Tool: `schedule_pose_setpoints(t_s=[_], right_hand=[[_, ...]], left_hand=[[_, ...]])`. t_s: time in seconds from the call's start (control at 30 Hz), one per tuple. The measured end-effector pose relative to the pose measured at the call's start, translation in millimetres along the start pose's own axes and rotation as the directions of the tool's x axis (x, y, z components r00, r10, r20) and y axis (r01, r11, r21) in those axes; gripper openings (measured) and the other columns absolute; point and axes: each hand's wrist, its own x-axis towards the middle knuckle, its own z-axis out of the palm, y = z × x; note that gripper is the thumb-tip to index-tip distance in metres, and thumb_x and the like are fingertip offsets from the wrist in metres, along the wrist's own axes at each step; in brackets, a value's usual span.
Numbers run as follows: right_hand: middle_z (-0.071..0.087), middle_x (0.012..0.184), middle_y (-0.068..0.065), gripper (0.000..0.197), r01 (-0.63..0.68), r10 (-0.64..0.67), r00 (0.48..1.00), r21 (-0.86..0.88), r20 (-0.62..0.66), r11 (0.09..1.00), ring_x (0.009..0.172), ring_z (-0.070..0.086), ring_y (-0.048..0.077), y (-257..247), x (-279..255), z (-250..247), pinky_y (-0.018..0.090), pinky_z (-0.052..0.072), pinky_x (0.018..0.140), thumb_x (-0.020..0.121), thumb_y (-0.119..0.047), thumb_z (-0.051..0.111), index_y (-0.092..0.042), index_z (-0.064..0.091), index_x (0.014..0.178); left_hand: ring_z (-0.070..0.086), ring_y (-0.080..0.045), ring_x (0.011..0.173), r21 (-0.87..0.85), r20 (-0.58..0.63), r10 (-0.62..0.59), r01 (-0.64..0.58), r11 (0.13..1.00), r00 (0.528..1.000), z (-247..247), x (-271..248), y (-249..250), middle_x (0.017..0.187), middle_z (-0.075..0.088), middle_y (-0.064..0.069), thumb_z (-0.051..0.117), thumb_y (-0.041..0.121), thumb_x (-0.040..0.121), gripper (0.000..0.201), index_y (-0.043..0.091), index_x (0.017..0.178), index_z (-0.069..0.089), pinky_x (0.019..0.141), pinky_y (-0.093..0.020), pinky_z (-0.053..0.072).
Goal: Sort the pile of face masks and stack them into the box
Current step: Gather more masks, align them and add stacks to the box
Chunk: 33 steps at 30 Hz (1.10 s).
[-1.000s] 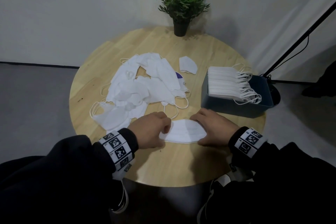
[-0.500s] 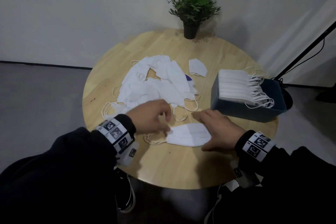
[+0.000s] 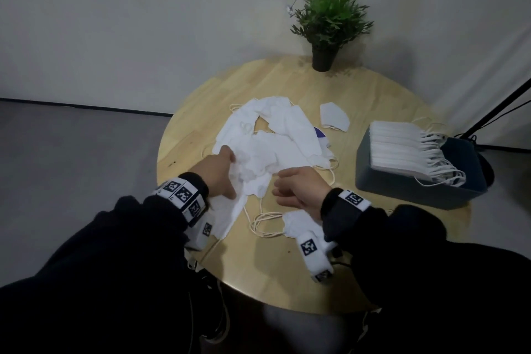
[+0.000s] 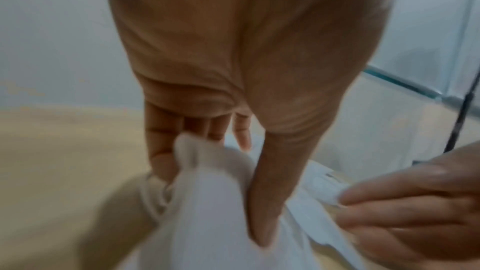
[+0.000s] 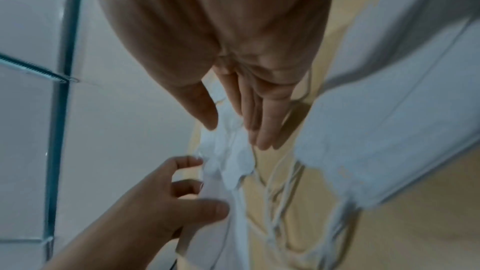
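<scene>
A loose pile of white face masks lies mid-table. My left hand reaches into its near left side and pinches one mask between thumb and fingers; the mask drapes down toward my wrist. My right hand hovers beside it with straight fingers, their tips at the same mask's edge. A flattened mask with its ear loops lies under my right wrist. The dark blue box at the right holds a neat stack of masks.
One single mask lies apart behind the pile. A potted plant stands at the table's far edge. The round wooden table drops off just behind the box. A black stand leg slants at the far right.
Both hands have left the flattened mask near the front edge and moved forward to the pile. My left hand has taken hold of a mask there.
</scene>
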Motion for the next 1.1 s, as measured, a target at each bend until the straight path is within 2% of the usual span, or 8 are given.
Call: schedule_pose_setpoints(t_s=[0.2, 0.33, 0.43, 0.57, 0.67, 0.83, 0.97, 1.1], right_hand=[[0.059, 0.072, 0.009, 0.024, -0.026, 0.036, 0.988, 0.073, -0.148, 0.997, 0.054, 0.046, 0.016, -4, 22, 30, 0.027, 0.031, 0.048, 0.083, 0.002, 0.074, -0.008, 0.063, 0.102], [0.072, 0.098, 0.014, 0.050, 0.019, 0.019, 0.988, 0.240, -0.155, 0.971, 0.072, 0.067, 0.026, -16, 24, 31, 0.033, 0.052, 0.057, 0.085, -0.012, 0.081, -0.003, 0.059, 0.129], [0.069, 0.121, 0.022, 0.076, 0.105, -0.033, 0.980, 0.372, -0.195, 0.922, 0.093, 0.074, 0.033, -29, 22, 20, 0.051, 0.062, 0.080, 0.088, 0.007, 0.072, -0.013, 0.036, 0.152], [0.072, 0.111, 0.016, 0.091, 0.182, -0.076, 0.945, 0.317, -0.319, 0.931, 0.101, 0.073, 0.034, -37, 18, -8, 0.053, 0.058, 0.093, 0.082, 0.018, 0.071, -0.017, 0.030, 0.154], [0.073, 0.115, 0.022, 0.068, 0.174, -0.062, 0.954, 0.375, -0.293, 0.911, 0.094, 0.076, 0.035, -41, 11, -27, 0.046, 0.056, 0.086, 0.084, 0.018, 0.069, -0.004, 0.048, 0.144], [0.073, 0.124, 0.016, 0.049, 0.246, -0.140, 0.948, 0.383, -0.284, 0.891, 0.101, 0.073, 0.029, -45, -2, -50, 0.039, 0.060, 0.076, 0.090, 0.012, 0.063, -0.008, 0.060, 0.135], [0.069, 0.123, 0.024, 0.064, 0.292, -0.180, 0.945, 0.452, -0.274, 0.843, 0.080, 0.069, 0.025, -46, -11, -54, 0.031, 0.055, 0.055, 0.088, 0.017, 0.061, -0.008, 0.050, 0.146], [0.071, 0.123, 0.023, 0.057, 0.288, -0.196, 0.948, 0.416, -0.251, 0.862, 0.099, 0.074, 0.035, -45, -15, -55, 0.035, 0.061, 0.065, 0.091, 0.017, 0.060, -0.004, 0.051, 0.143]], left_hand=[[0.054, -0.017, 0.072, -0.501, -0.067, 0.166, -0.177, 0.847, 0.984, -1, 3, 15, 0.094, 0.063, -0.007, 0.080, 0.005, 0.079, 0.059, 0.026, 0.121, 0.045, 0.063, -0.032, 0.048], [0.060, -0.012, 0.070, -0.758, -0.163, 0.201, -0.253, 0.601, 0.966, -15, -3, 19, 0.093, 0.062, 0.002, 0.074, -0.008, 0.083, 0.053, 0.025, 0.119, 0.053, 0.061, -0.026, 0.050], [0.072, -0.018, 0.081, -0.842, -0.200, 0.199, -0.272, 0.466, 0.959, -27, -4, 19, 0.095, 0.072, 0.003, 0.069, -0.008, 0.090, 0.048, 0.021, 0.124, 0.051, 0.063, -0.030, 0.056], [0.067, -0.011, 0.064, -0.723, -0.339, 0.084, -0.317, 0.614, 0.937, -34, 0, 16, 0.083, 0.071, 0.010, 0.067, 0.005, 0.094, 0.033, 0.023, 0.119, 0.057, 0.054, -0.026, 0.049], [0.069, -0.016, 0.069, -0.610, -0.426, 0.019, -0.303, 0.732, 0.905, -40, 2, 16, 0.090, 0.075, 0.002, 0.064, 0.010, 0.093, 0.021, 0.024, 0.109, 0.066, 0.054, -0.025, 0.050], [0.062, -0.022, 0.114, -0.178, -0.274, 0.112, -0.164, 0.970, 0.955, -43, 4, 11, 0.128, 0.065, -0.001, 0.064, 0.018, 0.092, 0.033, 0.031, 0.123, 0.068, 0.090, -0.031, 0.048], [0.059, -0.007, 0.121, -0.431, -0.330, 0.233, -0.366, 0.825, 0.915, -39, -10, 37, 0.135, 0.059, 0.014, 0.073, 0.037, 0.094, 0.038, 0.031, 0.131, 0.066, 0.108, -0.033, 0.046], [0.070, -0.012, 0.112, -0.625, -0.186, 0.374, -0.403, 0.669, 0.908, -22, -16, 67, 0.124, 0.072, 0.008, 0.081, 0.030, 0.085, 0.050, 0.026, 0.132, 0.064, 0.100, -0.039, 0.056]])
